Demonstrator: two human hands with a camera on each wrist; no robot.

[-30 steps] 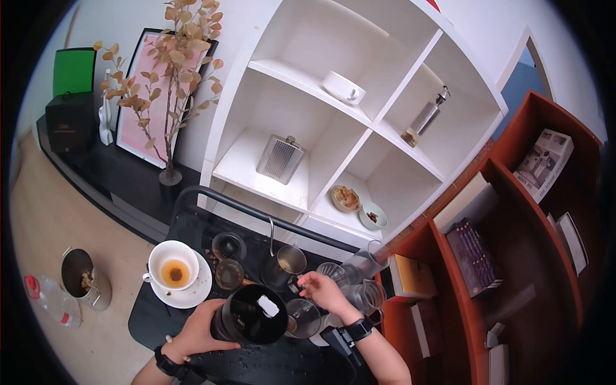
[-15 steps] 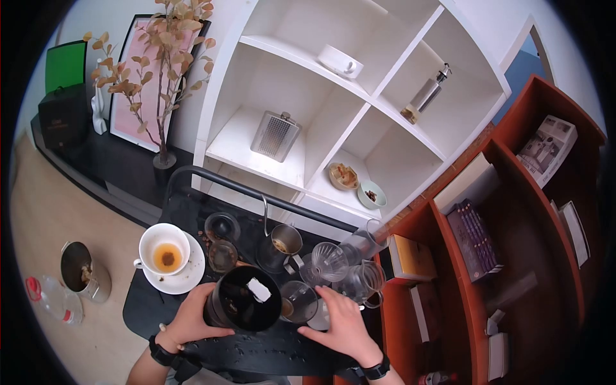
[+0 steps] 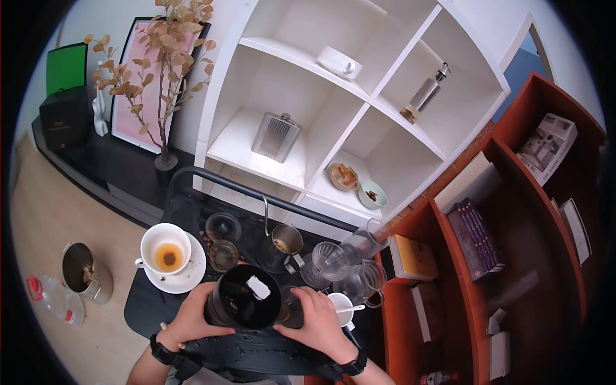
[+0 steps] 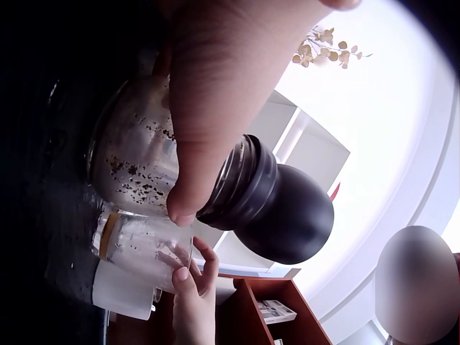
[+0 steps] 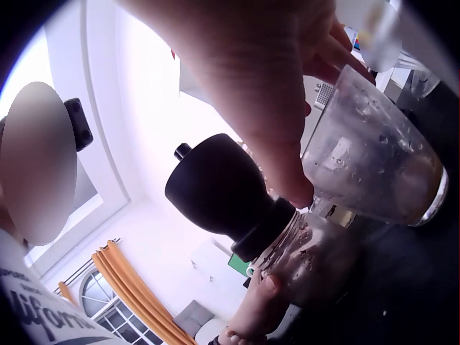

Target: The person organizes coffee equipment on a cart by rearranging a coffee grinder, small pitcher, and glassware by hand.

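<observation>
My left hand (image 3: pixel 189 314) grips the glass jar of a manual coffee grinder (image 3: pixel 224 298) with a black, bulbous top. Dark specks of grounds cling inside the grinder's jar (image 4: pixel 133 169). Right beside it, my right hand (image 3: pixel 321 324) holds a clear drinking glass (image 5: pixel 374 158) near its rim, thumb on one side and fingers on the other. Droplets coat this glass, and a little brown liquid shows at its bottom. From the left wrist view, the drinking glass (image 4: pixel 147 248) stands close against the grinder's jar.
Left on the black table (image 3: pixel 144 314) is a white cup (image 3: pixel 165 250) on a saucer. A gooseneck kettle (image 3: pixel 279 247), glass dripper (image 3: pixel 329 262), glass server (image 3: pixel 362 282) and white cup with spoon (image 3: pixel 343 308) stand behind and to the right. Water drops wet the near tabletop.
My right hand moved from beside the kettle handle, opened near the drinking glass, and now holds it. The left hand kept its hold on the grinder. The head view shifted slightly.
</observation>
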